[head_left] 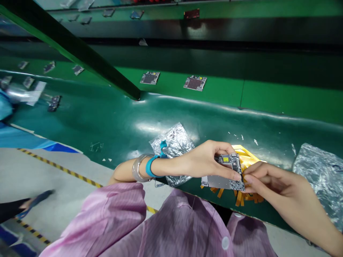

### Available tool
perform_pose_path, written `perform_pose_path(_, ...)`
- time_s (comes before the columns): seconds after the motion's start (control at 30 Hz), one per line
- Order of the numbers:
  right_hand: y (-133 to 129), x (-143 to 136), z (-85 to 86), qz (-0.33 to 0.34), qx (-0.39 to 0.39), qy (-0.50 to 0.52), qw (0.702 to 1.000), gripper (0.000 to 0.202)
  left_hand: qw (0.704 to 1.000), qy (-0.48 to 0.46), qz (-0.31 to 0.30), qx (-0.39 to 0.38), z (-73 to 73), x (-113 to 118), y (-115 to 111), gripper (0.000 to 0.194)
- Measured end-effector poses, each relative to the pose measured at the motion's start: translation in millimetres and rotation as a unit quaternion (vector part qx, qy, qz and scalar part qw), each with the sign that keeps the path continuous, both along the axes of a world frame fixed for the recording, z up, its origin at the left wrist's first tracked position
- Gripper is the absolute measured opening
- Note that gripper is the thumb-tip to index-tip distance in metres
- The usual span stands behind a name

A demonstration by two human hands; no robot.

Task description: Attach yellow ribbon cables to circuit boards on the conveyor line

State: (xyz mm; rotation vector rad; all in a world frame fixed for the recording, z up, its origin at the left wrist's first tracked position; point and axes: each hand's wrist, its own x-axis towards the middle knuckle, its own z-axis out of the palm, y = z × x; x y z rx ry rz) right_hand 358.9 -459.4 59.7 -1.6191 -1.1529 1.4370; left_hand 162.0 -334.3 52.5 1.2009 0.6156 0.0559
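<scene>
A grey circuit board (223, 181) with a small yellow label is held in my left hand (203, 160), thumb across its face and fingers behind the far edge. My right hand (270, 182) pinches at the board's right edge; whatever lies between thumb and forefinger is too small to make out. Behind and below the board, yellow-orange strips (246, 157) lie on the green bench, partly covered by the hands. A crumpled silver plastic bag (174, 139) rests under my left forearm. On that wrist are a blue strap and a silver bangle.
Two circuit boards (150, 77) lie on the green belt (222, 94) beyond the bench, with several more at left. A slanted green post (107, 69) stands at left. Another silver bag (320, 178) lies right. A person's blue sleeve (4, 105) shows at the left edge.
</scene>
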Motion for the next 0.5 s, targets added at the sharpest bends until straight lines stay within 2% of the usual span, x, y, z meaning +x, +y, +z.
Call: perform_pose_path(0.5,0.0,3.6,2.2,0.054,0.031,-0.038,0.997,0.027,1.0,-0.012,0.02,-0.011,-2.9,2.9,-1.9,0.03)
